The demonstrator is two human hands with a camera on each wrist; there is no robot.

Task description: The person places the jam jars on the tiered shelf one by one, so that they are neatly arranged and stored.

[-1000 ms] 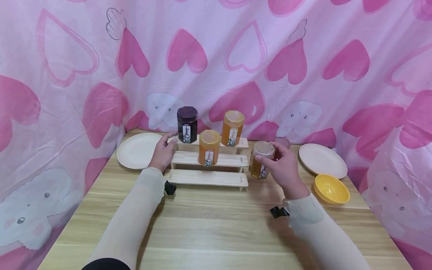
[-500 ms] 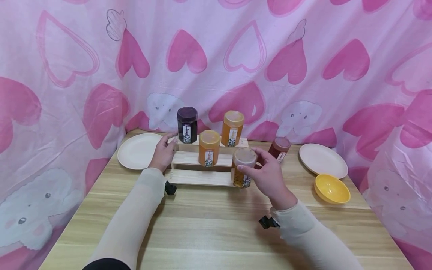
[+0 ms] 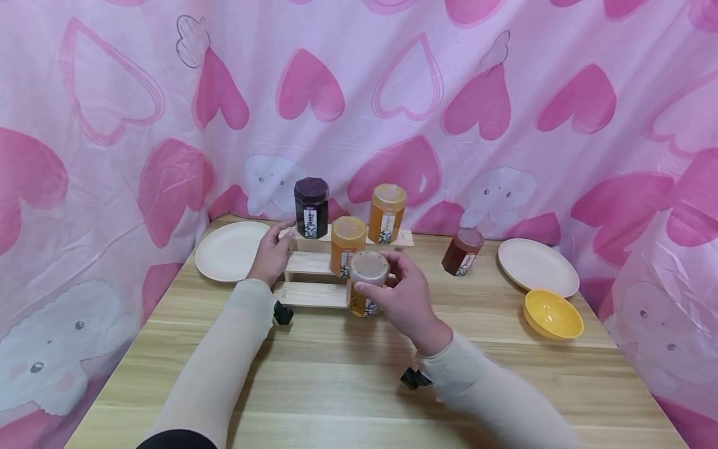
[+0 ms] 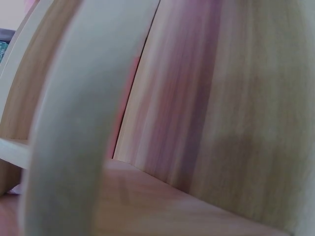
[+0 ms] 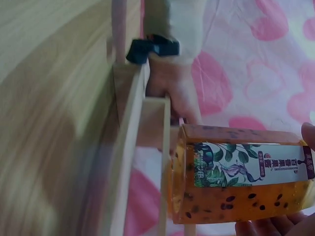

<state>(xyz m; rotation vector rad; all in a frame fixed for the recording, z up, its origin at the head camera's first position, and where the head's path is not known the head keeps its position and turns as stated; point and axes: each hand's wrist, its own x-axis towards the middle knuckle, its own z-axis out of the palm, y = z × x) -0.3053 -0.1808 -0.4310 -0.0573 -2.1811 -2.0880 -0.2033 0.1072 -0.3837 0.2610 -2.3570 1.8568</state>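
My right hand [image 3: 408, 300] grips a jar [image 3: 368, 299] of amber preserve with dark seeds by its pale lid, fingers behind and thumb in front. This jar overlaps the lowest step of a three-step wooden rack [image 3: 314, 294]; the right wrist view shows its label and seeds close up. My left hand [image 3: 272, 255] holds the rack's left end, thumb and forefinger at the upper steps. On the top step stand a dark purple jar [image 3: 311, 209] and a golden jar [image 3: 387, 215]. An orange jar [image 3: 348, 243] sits on the middle step, partly overlapped by the held one.
A dark red jar [image 3: 463, 252] stands on the wooden table [image 3: 314, 386] right of the rack. Beyond it are a cream plate [image 3: 538, 265] and a yellow bowl [image 3: 553, 315]. Another cream plate [image 3: 227, 252] lies behind my left hand. A pink heart-patterned curtain [image 3: 359, 93] surrounds the table.
My right hand has carried the seeded jar leftward from beside the rack to the front of its lowest step, uncovering the dark red jar. My left hand has stayed in place.
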